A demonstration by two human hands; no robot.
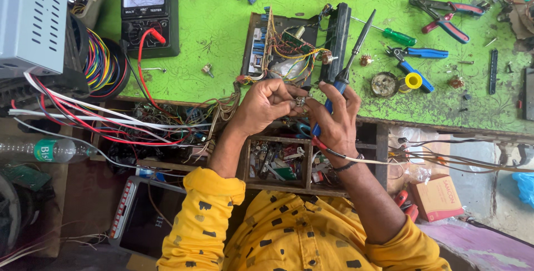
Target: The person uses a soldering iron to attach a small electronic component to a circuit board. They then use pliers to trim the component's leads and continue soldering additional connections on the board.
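My left hand (264,104) pinches a small metal component (300,102) at the front edge of the green workbench (217,26). My right hand (336,118) grips a soldering iron (351,54) with a blue handle, its dark tip pointing up and away, and its fingertips also touch the small component. The iron's cord runs off to the right. Just beyond the hands lies an open circuit assembly (283,51) with yellow and coloured wires. Both sleeves are yellow with dark spots.
An analog multimeter (147,18) with a red lead stands at the back left. Pliers (442,18), blue-handled cutters (414,62), a green screwdriver (397,36) and a solder tin (384,83) lie to the right. A wooden parts tray (278,162) sits below the hands; tangled wires (111,118) spread left.
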